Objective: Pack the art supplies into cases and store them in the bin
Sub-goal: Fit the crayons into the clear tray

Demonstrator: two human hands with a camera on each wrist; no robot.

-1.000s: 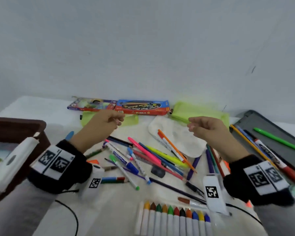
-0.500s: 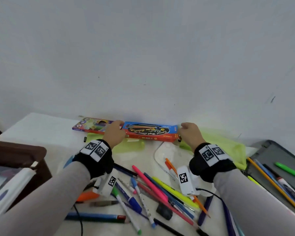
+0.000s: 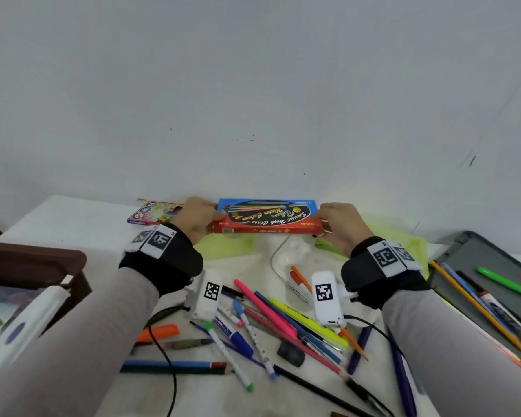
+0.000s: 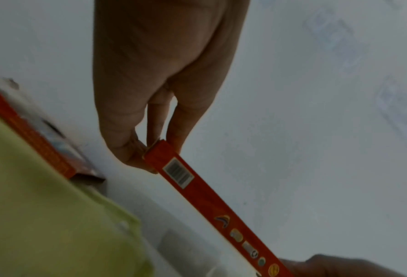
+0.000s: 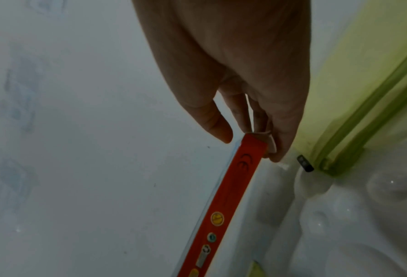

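A flat red and blue water-colour box [image 3: 268, 216] is held at the back of the table, tilted with its printed face toward me. My left hand [image 3: 197, 218] pinches its left end [image 4: 158, 151] between thumb and fingers. My right hand [image 3: 340, 222] pinches its right end [image 5: 254, 142]. Loose pens, markers and pencils [image 3: 271, 320] lie scattered on the table in front of my wrists. A dark brown bin [image 3: 33, 266] stands at the left edge. An open grey case [image 3: 481, 266] with pencils in it lies at the right.
A second colourful box [image 3: 152, 212] lies left of the held one. Green zip pouches [image 3: 403, 239] lie under and beside the box, and a white palette [image 3: 289, 257] sits below it. A black eraser [image 3: 291, 353] lies among the pens. The wall stands close behind.
Both hands reached from mid-table to the back and took hold of the box's two ends. The box has since lifted and tilted its face toward me.
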